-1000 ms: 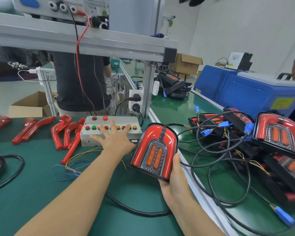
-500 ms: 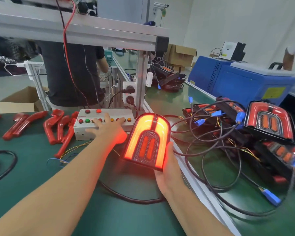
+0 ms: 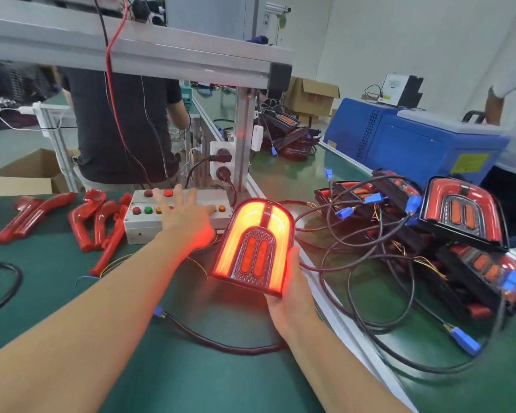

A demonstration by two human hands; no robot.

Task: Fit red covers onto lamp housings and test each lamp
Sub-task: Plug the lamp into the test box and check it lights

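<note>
My right hand [image 3: 291,290] grips the lower right edge of an arch-shaped lamp [image 3: 255,244] with a red cover, held tilted above the green table. Its outer band glows bright orange-red. My left hand [image 3: 185,217] lies flat with spread fingers on the white button box [image 3: 137,226], fingertips on its coloured buttons. A dark cable [image 3: 218,342] runs from a blue plug on the mat toward the lamp.
Several loose red covers [image 3: 99,222] lie left of the box. A pile of finished lamps [image 3: 462,213] with tangled cables and blue plugs fills the conveyor on the right. A blue machine [image 3: 414,141] stands behind. One person stands behind the frame, another at the far right.
The lamp, dark a second ago, lit up and stays lit. My left hand has shifted a little on the button box; my right hand keeps holding the lamp.
</note>
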